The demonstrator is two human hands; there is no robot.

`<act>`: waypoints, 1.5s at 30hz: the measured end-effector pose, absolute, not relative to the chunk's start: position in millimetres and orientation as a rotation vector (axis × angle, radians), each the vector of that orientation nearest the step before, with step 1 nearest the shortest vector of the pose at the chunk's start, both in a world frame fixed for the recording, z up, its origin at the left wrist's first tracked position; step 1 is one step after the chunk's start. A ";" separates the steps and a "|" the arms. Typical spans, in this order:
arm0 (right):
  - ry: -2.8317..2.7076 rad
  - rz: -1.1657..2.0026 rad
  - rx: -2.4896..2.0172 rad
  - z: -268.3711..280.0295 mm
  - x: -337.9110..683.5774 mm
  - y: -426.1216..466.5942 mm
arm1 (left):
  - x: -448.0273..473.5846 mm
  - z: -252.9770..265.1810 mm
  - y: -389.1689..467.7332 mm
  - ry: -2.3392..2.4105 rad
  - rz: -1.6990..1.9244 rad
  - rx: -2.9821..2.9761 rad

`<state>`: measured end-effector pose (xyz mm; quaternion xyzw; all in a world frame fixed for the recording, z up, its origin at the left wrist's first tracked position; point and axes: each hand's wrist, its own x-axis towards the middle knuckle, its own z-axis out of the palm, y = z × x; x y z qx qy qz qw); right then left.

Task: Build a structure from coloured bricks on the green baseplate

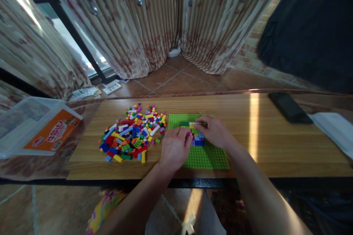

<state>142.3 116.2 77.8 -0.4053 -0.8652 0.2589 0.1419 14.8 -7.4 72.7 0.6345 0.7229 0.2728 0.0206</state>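
A green studded baseplate [206, 158] lies on the wooden table, and a low build of coloured toy bricks [198, 140] stands on it, with blue, white, yellow and green parts showing. Over the left side of the build, my left hand [174, 148] has its thumb and fingers pinched near a small pink brick [189, 133]. From the right, my right hand [213, 130] reaches to the back of the build, fingertips closed together at its upper edge. What those fingertips hold, if anything, is hidden.
Left of the baseplate spreads a pile of loose toy bricks [132, 132]. A clear plastic box [35, 104] with an orange label stands at the far left. A black phone [289, 107] and a white sheet [332, 130] lie at the right. Curtains [154, 25] hang beyond the table.
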 end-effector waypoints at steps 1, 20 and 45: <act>-2.498 0.742 -1.175 78.1 142.2 115.9 | 15.8 70.8 -6.7 2.241 0.841 1.990; -2.501 0.719 -1.197 78.3 141.6 114.4 | 28.4 62.1 9.8 2.442 0.849 2.010; -2.503 0.714 -1.193 77.4 141.5 113.6 | 31.0 64.9 13.5 2.353 0.793 1.866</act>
